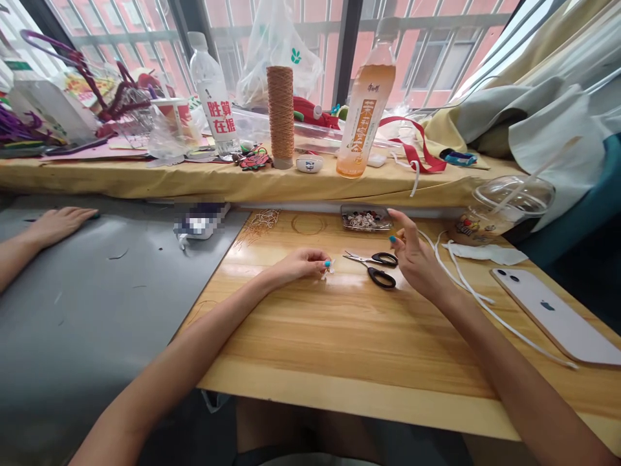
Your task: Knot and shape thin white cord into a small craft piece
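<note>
My left hand is closed in a pinch above the wooden table. Between its thumb and fingers is a small white piece with thin ends sticking out, too small to name. My right hand is raised at the right, index finger and thumb apart, with nothing visible between them. Its index fingertip is close to a small clear box of white and dark bits. Black-handled scissors lie partly spread on the table, between my two hands and nearest the right one.
A white cord, a phone and a lidded cup are on the right. Loose threads lie behind my left hand. Bottles and a brown thread spool line the ledge. Another person's hand rests on the grey surface.
</note>
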Motion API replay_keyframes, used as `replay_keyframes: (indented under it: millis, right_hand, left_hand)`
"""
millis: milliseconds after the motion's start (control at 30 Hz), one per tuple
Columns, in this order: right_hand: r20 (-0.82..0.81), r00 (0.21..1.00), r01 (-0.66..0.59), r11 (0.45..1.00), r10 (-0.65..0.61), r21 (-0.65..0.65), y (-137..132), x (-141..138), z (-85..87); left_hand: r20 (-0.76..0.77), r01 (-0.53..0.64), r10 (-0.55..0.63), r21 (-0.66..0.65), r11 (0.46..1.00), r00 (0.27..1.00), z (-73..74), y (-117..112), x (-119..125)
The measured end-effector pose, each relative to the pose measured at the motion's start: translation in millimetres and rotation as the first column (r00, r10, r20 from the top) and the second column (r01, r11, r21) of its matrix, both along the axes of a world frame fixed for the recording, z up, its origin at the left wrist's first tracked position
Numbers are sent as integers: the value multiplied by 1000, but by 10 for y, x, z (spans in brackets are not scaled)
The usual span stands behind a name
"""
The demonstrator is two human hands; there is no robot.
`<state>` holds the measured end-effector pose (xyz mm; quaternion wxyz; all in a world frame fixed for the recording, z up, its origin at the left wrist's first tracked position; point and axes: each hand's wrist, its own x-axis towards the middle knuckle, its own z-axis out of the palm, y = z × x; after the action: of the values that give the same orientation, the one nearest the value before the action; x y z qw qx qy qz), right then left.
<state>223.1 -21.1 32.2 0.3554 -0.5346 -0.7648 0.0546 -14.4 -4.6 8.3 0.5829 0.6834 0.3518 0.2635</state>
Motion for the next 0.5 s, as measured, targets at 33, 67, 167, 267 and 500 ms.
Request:
replay_keyframes:
  millis: [33, 67, 167, 267, 500]
  right_hand:
    - [-85, 996, -33, 999, 30, -37, -11, -20, 17]
    - [-187, 981, -80, 992, 61, -97, -27, -47, 33]
    - [-551, 832, -269, 917, 67, -294, -84, -130, 87]
    - [-769, 633, -503, 804, 92, -318, -132, -173, 144]
    - [-914, 399, -686, 685, 72, -245, -180, -223, 95]
  left_hand:
    - [-76, 8, -2, 76, 997, 997, 7, -20, 19]
    - [-172, 4, 27, 177, 984, 985, 12, -41, 40]
    - [-440, 14, 238, 497, 868, 866, 4, -89, 88]
    - [-522, 71, 319, 597, 799, 791, -16, -101, 100]
    - [-447, 31, 434, 724, 689, 782, -44, -137, 135]
